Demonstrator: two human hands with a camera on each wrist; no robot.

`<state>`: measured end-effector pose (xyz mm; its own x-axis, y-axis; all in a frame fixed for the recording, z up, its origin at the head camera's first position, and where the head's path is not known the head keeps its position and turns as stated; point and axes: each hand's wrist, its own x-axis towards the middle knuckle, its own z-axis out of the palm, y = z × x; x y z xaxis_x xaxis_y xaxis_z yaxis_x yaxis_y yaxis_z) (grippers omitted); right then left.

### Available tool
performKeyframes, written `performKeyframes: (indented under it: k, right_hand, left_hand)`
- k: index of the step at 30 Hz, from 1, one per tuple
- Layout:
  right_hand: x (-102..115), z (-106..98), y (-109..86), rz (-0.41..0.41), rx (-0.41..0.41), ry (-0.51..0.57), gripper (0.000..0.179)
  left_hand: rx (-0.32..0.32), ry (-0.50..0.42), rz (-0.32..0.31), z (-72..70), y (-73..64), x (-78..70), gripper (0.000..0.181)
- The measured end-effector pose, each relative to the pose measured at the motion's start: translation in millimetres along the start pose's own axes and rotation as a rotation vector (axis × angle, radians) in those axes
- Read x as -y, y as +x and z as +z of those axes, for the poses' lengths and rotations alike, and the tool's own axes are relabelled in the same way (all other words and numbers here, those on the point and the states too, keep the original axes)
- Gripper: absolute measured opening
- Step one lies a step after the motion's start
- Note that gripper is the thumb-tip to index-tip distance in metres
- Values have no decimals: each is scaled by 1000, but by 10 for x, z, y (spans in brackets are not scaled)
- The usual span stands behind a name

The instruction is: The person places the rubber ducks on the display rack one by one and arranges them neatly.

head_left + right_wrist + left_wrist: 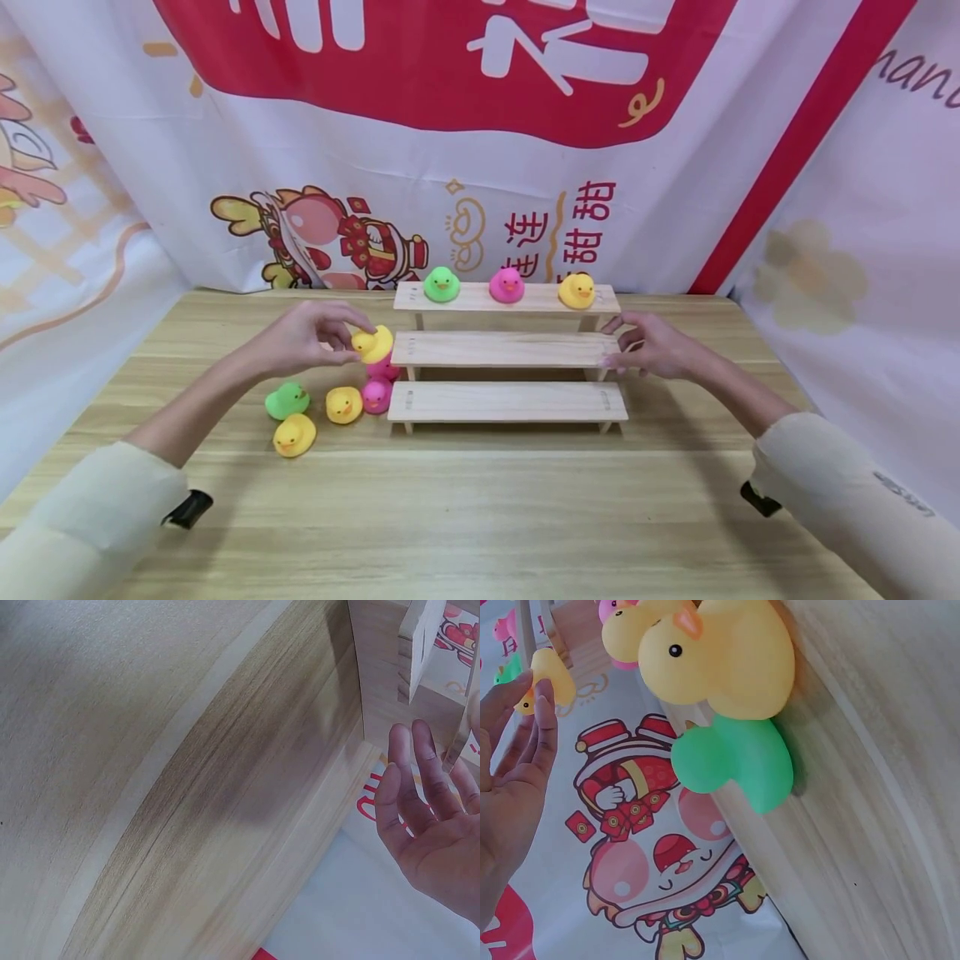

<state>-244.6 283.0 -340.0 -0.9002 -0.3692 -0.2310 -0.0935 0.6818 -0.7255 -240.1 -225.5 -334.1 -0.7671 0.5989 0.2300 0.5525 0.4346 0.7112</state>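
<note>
My left hand [311,335] pinches a yellow rubber duck [372,344] between thumb and fingertips, just off the left end of a three-tier wooden stand [502,402]. In the left wrist view the same yellow duck [555,679] shows beyond the fingers. Fingers of my right hand [652,346] bend around the right end of the stand's middle tier; the right wrist view shows fingers [426,769] on both sides of that plank [456,742]. Along the top tier sit a green duck [442,285], a pink duck [507,286] and a yellow duck [577,291].
Left of the stand lie a green duck [288,401], a yellow duck [344,405], another yellow duck [295,435] and a pink duck [377,395]. A second pink duck is partly hidden under the held one. A printed cloth [450,192] hangs behind the wooden table [480,517].
</note>
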Motion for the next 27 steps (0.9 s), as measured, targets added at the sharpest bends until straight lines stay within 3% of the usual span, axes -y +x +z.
performKeyframes:
  k: [10,27]
  right_hand:
    - [-18,-3,15,3,1,1,55]
    - [-14,-2,2,-19,-8,-10,55]
  left_hand:
    - [24,-4,-24,51,88,-180,31]
    - [-32,27,103,235,358,-294,28]
